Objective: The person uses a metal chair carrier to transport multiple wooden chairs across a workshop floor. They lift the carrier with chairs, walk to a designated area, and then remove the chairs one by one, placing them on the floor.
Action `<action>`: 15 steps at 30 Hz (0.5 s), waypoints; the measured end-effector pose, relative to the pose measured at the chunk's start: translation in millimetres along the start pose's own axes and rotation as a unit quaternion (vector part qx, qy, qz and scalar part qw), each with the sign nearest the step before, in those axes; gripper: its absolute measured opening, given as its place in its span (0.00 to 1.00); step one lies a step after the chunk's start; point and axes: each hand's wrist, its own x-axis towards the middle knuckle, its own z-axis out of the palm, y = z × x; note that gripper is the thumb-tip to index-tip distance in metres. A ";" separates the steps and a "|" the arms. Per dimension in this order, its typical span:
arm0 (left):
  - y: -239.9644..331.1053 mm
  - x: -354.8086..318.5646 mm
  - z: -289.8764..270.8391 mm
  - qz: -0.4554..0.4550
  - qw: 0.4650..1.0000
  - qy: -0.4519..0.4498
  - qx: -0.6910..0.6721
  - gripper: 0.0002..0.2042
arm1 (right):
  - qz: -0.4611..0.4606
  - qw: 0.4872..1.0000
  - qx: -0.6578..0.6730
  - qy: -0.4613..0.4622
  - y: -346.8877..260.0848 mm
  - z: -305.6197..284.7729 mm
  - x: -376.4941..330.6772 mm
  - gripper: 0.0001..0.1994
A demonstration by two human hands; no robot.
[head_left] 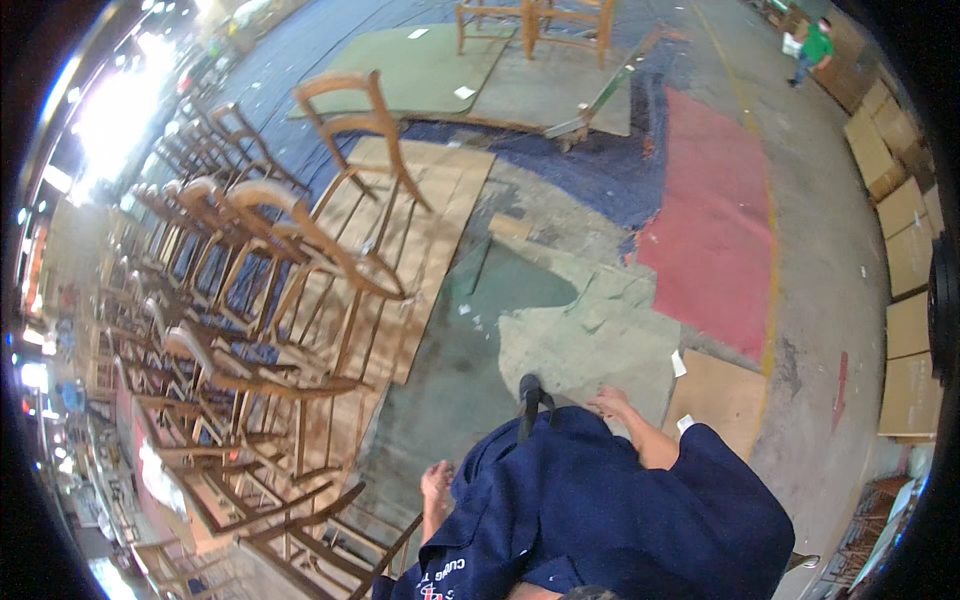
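My left hand (436, 481) hangs low at my side, its fingers loosely bent and nothing visible in them. Nearest to it are the slatted frame and rails of a wooden chair (300, 545), with a gap between. My right hand (609, 402) is held in front of my dark blue clothing, above the worn floor sheet (600, 345); its fingers are slightly bent and apart, with no object showing. One dark shoe (530, 385) shows below me on the green floor covering (430, 400).
Rows of brown wooden chairs (270, 215) fill the left side, several on cardboard (450, 190). A red mat (710, 230) lies ahead right. Cardboard boxes (905, 320) line the right. A metal-edged piece (595, 110) lies ahead. A person in green (815, 48) stands far right.
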 end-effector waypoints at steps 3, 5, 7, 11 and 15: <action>76.2 49.2 25.0 0.051 0.997 -0.040 -0.043 0.21 | -0.032 0.998 -0.042 0.046 -37.6 -48.6 37.1 0.30; 113.2 83.6 40.7 0.026 0.999 -0.030 0.030 0.21 | -0.031 0.996 -0.031 0.078 -56.8 -74.3 60.6 0.33; 139.5 118.7 57.4 0.015 0.994 -0.047 0.095 0.21 | 0.003 0.994 0.023 0.107 -70.0 -93.6 82.9 0.35; 162.1 186.5 85.9 0.259 0.741 -0.176 0.594 0.18 | 0.018 0.992 0.040 0.115 -80.1 -129.1 125.7 0.34; 180.6 252.0 115.2 0.232 0.777 -0.204 0.548 0.16 | 0.059 0.995 0.018 0.078 -82.9 -175.7 152.2 0.30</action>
